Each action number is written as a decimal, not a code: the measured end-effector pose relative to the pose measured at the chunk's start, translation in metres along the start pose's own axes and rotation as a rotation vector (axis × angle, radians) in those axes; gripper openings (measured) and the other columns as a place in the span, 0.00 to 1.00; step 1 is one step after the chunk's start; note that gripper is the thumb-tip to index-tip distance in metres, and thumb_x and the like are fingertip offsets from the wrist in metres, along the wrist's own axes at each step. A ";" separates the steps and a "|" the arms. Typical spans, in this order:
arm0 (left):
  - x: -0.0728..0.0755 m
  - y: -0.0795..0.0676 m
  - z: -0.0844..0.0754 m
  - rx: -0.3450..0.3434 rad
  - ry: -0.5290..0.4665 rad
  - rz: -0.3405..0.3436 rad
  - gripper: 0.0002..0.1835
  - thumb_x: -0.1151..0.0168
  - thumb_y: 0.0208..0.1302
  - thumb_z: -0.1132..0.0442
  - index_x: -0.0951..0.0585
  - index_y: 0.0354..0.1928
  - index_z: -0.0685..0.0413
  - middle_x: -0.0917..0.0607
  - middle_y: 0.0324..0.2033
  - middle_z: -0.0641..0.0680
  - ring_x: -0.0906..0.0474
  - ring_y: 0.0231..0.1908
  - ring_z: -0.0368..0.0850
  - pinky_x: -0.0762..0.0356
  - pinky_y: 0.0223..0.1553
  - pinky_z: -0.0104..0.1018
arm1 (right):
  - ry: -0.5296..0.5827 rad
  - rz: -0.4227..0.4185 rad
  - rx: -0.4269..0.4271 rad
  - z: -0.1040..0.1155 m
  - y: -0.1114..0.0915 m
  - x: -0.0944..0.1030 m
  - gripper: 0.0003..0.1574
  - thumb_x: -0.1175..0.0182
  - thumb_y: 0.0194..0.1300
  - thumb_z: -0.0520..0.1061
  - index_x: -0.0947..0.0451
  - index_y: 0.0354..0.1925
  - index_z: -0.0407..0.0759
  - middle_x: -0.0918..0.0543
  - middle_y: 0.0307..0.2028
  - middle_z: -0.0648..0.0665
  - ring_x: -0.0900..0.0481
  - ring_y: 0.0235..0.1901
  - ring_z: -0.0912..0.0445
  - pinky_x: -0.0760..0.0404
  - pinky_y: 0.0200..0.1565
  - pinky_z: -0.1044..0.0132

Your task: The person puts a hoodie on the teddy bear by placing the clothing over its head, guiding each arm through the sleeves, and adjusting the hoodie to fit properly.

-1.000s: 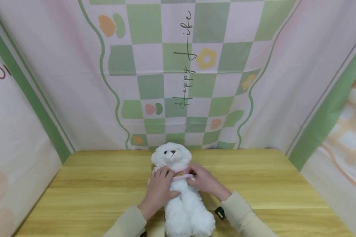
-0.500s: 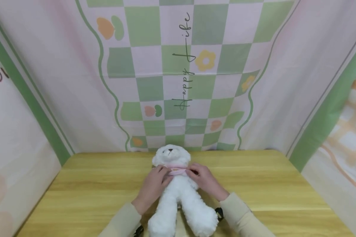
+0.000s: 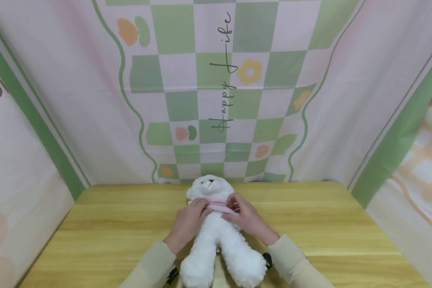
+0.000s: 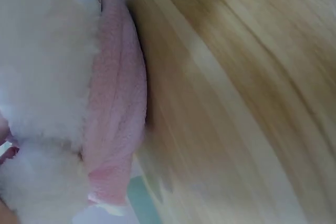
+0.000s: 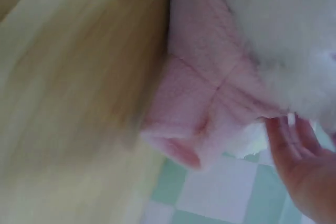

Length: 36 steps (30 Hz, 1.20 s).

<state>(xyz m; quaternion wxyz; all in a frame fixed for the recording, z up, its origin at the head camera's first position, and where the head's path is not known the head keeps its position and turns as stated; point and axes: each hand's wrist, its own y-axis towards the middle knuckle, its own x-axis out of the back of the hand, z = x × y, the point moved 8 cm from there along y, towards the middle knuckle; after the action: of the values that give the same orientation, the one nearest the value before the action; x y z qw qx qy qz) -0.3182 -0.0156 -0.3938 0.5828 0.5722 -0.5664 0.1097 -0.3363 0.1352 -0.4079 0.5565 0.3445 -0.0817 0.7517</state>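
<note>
A white plush teddy bear (image 3: 217, 234) lies on its back in the head view, head toward the backdrop and legs spread toward me. Round its upper body is a small pink sweater (image 3: 217, 204), bunched across the chest. My left hand (image 3: 188, 220) grips the sweater's edge on the left. On the right, my right hand (image 3: 247, 216) pinches its other edge between thumb and curled fingers. The right wrist view shows the right hand (image 5: 307, 166) beside the fabric, with a pink sleeve (image 5: 181, 114) hanging loose. Pink cloth (image 4: 118, 82) lies between white fur and table in the left wrist view.
The bear lies on a wooden table (image 3: 119, 220). A green-and-white checked cloth backdrop (image 3: 216, 100) hangs behind its far edge, with pale cloth at both sides. Black devices (image 3: 267, 261) show beneath the sleeves.
My left hand has shifted from the bear's belly to the sweater's edge. The bear's legs have spread apart, and the brown patch on the sweater's front is now out of sight.
</note>
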 end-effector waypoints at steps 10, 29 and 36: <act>-0.001 0.000 0.001 0.034 0.002 0.045 0.09 0.46 0.69 0.55 0.21 0.38 0.51 0.18 0.34 0.50 0.20 0.33 0.45 0.21 0.30 0.36 | -0.211 -0.234 0.182 0.011 -0.008 0.011 0.07 0.32 0.55 0.40 0.21 0.30 0.50 0.23 0.32 0.53 0.23 0.33 0.61 0.19 0.37 0.70; 0.002 -0.009 -0.021 -0.206 0.183 -0.046 0.26 0.36 0.50 0.38 0.21 0.47 0.44 0.21 0.44 0.52 0.23 0.43 0.46 0.19 0.39 0.36 | -0.169 -0.230 0.087 -0.001 -0.008 0.017 0.05 0.35 0.58 0.40 0.14 0.34 0.43 0.13 0.32 0.47 0.17 0.33 0.57 0.19 0.35 0.72; -0.006 -0.008 -0.021 -0.204 0.211 0.053 0.32 0.42 0.56 0.38 0.23 0.59 0.46 0.20 0.51 0.49 0.24 0.52 0.45 0.25 0.57 0.41 | 0.160 0.032 -0.163 -0.022 0.000 0.012 0.14 0.45 0.68 0.40 0.20 0.38 0.29 0.17 0.33 0.39 0.27 0.31 0.62 0.26 0.35 0.72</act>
<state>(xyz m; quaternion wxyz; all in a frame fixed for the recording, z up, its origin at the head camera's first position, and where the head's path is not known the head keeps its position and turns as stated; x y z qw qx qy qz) -0.3027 0.0017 -0.3965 0.6912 0.4801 -0.5251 0.1264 -0.3475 0.1558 -0.4170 0.5752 0.2355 -0.1034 0.7765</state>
